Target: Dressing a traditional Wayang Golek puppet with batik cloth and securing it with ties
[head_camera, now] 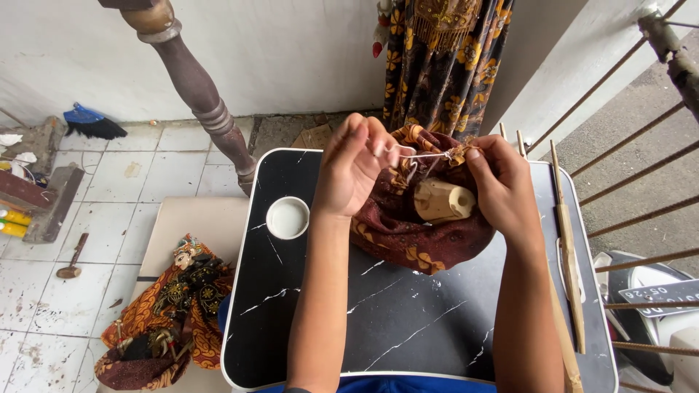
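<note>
The black surface (408, 320) with thin white lines like marble is the biggest thing here, and everything else sits around it. At its far end lies a dark red cloth (408, 233) with orange flowers. The cloth is bunched around a pale wooden piece (443, 200), which pokes out of the folds. It looks like the cloth is being tied or sewn onto the wood. A white thread (426, 155) is pulled tight across the top of the cloth, so that job seems partly done. The cloth is loose and lumpy lower down, so there looks to be more to do.

The left hand (353, 171) is closed in a pinch on one end of the thread. The right hand (502, 185) is closed on the gathered top of the cloth and the other end of the thread.

A small white round cup (288, 217) is set in the surface to the left of the cloth. Long wooden sticks (568, 247) lie along the right edge of the surface.

Left of the surface, a puppet (171, 313) in orange and black cloth lies on a pale board over the white tiled floor (65, 291). Behind the surface stand a carved brown post (196, 87) and a hanging flowery cloth (440, 65). To the right are metal bars (641, 182).
</note>
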